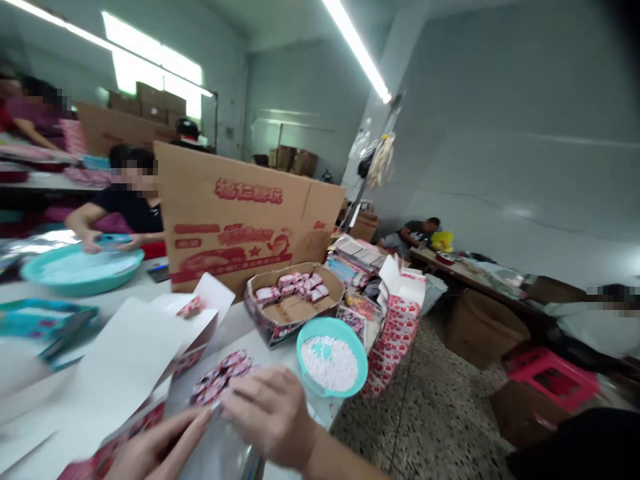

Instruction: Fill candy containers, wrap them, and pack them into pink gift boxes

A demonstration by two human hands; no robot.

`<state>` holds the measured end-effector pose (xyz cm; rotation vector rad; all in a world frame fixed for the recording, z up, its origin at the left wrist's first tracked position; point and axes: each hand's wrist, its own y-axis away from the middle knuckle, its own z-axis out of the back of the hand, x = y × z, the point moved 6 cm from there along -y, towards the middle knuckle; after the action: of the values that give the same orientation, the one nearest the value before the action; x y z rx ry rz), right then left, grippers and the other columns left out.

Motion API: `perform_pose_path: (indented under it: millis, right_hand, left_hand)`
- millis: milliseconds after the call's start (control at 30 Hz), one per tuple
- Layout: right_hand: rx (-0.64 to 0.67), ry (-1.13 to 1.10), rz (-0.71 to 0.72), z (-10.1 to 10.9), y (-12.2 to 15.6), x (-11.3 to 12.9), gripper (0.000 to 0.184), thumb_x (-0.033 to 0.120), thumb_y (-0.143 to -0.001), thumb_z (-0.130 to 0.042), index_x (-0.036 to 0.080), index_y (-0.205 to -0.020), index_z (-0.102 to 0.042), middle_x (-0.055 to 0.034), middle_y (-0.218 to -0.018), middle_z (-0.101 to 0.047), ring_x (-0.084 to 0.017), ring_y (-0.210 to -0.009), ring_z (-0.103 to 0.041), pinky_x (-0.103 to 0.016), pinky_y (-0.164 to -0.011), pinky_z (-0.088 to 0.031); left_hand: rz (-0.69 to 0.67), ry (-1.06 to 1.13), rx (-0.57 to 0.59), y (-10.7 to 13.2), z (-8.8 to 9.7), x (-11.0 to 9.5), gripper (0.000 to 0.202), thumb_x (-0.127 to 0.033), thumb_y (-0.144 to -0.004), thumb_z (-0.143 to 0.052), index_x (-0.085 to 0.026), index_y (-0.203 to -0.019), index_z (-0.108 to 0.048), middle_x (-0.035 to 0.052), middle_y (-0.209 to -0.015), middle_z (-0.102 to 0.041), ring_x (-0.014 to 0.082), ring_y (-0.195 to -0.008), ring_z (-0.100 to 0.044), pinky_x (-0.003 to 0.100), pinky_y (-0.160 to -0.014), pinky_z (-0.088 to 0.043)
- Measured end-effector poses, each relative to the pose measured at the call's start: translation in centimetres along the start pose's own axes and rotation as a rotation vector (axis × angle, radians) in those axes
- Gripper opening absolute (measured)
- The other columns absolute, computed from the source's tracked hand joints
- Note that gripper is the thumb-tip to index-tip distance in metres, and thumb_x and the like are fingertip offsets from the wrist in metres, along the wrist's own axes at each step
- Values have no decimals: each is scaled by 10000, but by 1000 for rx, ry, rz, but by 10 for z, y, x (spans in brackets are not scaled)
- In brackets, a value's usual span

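Steadily now, hold the clear plastic bag (220, 450) at the bench (233, 333) edge with your right hand (270, 417) clamped on its top, while your left hand (160, 445), its grip unclear, stays beside it, away from the red-and-white packets (220, 377).

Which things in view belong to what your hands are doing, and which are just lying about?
Part of the work: left hand, right hand, clear plastic bag, red-and-white packets, cardboard tray, teal bowl.

Lying about: large carton, pink stool, yellow bag.
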<state>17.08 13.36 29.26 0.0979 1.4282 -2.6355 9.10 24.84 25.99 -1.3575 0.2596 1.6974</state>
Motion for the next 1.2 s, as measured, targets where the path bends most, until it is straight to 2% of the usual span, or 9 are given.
perform_pose_path:
  millis: [100,200,367,533,900,1200]
  right_hand:
    - [15,-85,-34,9,1,3,236,234,-832,-596,199,-1064,-609,-28,-1047,-690,-142,-940,-610,-297,-828,-475]
    - [33,-164,-82,12,3,4,244,158,-799,-628,188,-1041,-617,-53,-1048,-689,-167,-966,-610,-325,-846,-485]
    - [66,-278,-139,11,7,3,311,108,-764,-650,185,-1062,-607,-70,-1043,-684,-190,-969,-613,-364,-860,-499]
    - [101,-338,-154,7,7,3,405,114,-757,-650,180,-1149,-576,-77,-1041,-675,-196,-958,-611,-384,-866,-508]
    - [121,-284,-111,12,11,9,394,135,-793,-616,218,-1177,-591,-71,-1087,-669,-204,-991,-616,-379,-885,-512]
    - [99,-310,-127,12,16,10,306,120,-791,-612,212,-1083,-617,-65,-1050,-676,-185,-972,-620,-359,-872,-513]
  left_hand:
    - [183,-34,118,15,6,-3,309,-483,-795,-521,-251,-826,-723,-2,-817,-722,226,-790,-653,303,-697,-540]
    - [257,11,153,19,5,-12,356,-440,-848,-460,-177,-819,-698,25,-804,-700,188,-763,-610,249,-664,-487]
    - [275,59,157,24,1,-17,394,-413,-882,-420,-138,-667,-601,-5,-637,-562,112,-621,-465,204,-548,-354]
    - [267,70,170,31,2,-21,388,-391,-888,-414,-138,-630,-554,-25,-593,-454,94,-597,-394,210,-551,-311]
    - [269,96,158,35,1,-23,376,-397,-874,-430,-133,-671,-605,-17,-604,-491,102,-605,-409,207,-542,-325]
    - [272,103,177,37,-2,-18,411,-421,-888,-413,-124,-704,-628,-14,-615,-525,101,-598,-430,209,-533,-330]
